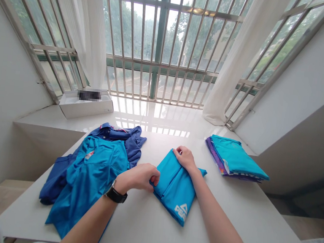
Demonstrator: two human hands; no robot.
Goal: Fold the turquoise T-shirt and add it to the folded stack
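A bright blue shirt [173, 183], folded into a compact bundle with a white logo at its near corner, lies on the white table [134, 226]. My left hand [142, 177], with a black watch on the wrist, is closed at the bundle's left edge, its fingers curled on the fabric. At the far edge, my right hand [184, 158] has its fingers bent over the cloth and grips it. To the left lies an unfolded blue shirt [96, 172], partly covering a navy polo shirt [135, 145].
A stack of folded clothes [235, 157], turquoise over purple, sits at the table's right side. On the window ledge at the back left is an open white box [85, 108] with a blurred dark item. White curtains [236, 67] hang before the barred window.
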